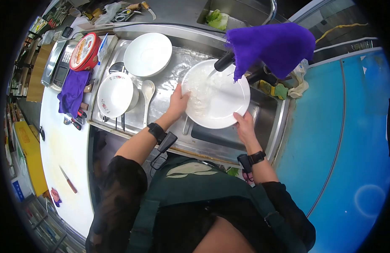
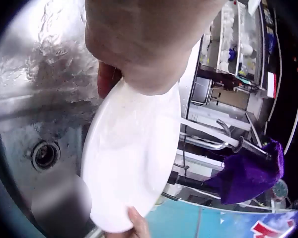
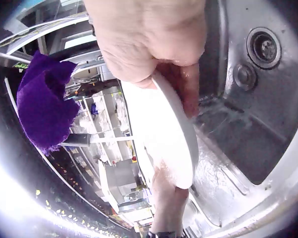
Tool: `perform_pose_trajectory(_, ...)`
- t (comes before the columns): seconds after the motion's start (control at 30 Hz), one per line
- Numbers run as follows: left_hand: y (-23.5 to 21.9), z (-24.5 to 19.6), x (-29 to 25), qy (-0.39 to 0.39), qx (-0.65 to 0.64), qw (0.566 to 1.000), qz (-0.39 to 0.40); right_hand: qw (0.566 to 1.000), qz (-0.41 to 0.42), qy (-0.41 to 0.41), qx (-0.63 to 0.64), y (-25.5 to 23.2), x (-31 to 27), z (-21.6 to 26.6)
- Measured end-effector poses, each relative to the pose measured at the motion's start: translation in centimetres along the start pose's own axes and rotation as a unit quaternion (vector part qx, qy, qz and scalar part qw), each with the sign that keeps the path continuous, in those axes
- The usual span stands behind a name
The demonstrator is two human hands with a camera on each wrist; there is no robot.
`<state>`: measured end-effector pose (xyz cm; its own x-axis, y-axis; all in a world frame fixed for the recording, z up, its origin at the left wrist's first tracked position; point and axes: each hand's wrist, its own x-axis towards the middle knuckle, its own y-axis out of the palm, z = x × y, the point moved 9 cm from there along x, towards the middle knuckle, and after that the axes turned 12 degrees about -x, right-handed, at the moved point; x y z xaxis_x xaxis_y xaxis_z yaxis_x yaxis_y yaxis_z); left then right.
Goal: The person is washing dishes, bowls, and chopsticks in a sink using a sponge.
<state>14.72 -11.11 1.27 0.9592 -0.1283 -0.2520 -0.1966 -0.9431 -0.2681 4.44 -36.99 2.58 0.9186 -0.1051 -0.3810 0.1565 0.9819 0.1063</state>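
Observation:
A white plate [image 1: 224,107] is held over the sink, with water running onto it from a black-tipped faucet [image 1: 224,62]. My left hand [image 1: 178,102] grips its left rim. The lower right rim is pinched by my right hand [image 1: 244,126], thumb on the upper face and fingers beneath. In the left wrist view the plate [image 2: 131,163] stands tilted, thin side toward the camera, my left hand [image 2: 144,44] at its near end. The right wrist view shows my right hand [image 3: 154,39] wrapped over the edge of the plate [image 3: 171,134], fingers on its underside.
Left of the plate, a white bowl [image 1: 147,55], a flower-patterned bowl [image 1: 115,95] and a white spoon [image 1: 148,89] lie on the metal drainboard. A purple cloth [image 1: 273,46] drapes over the faucet. Sponges [image 1: 280,91] sit by the sink's right corner. A knife [image 1: 71,185] lies on the white counter.

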Motion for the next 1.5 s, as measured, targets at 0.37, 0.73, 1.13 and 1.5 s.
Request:
perform_pose_trajectory(0.37, -3.0, -2.4, -8.2, -0.05, -0.367, 0.928, -0.027, 0.975, 0.04, 0.146, 0.165, 10.7, 1.5, -4.0)
perform_pose_trajectory(0.73, -2.3, -1.6, -9.3, -0.225, -0.428, 0.87, 0.094, 0.987, 0.086, -0.02, -0.134, 3.9, 3.7, 7.5)
perform_pose_trajectory(1.13, 5.9, -5.6, -9.1, -0.416, -0.695, 0.551, 0.201, 0.69, -0.061, -0.422, -0.585, 2.3, -8.1, 18.5)
perform_pose_trajectory(1.5, 0.2, -4.5, -5.2, -0.156, -0.665, 0.722, 0.105, 0.961, 0.012, -0.232, -0.151, 2.7, -1.6, 8.7)
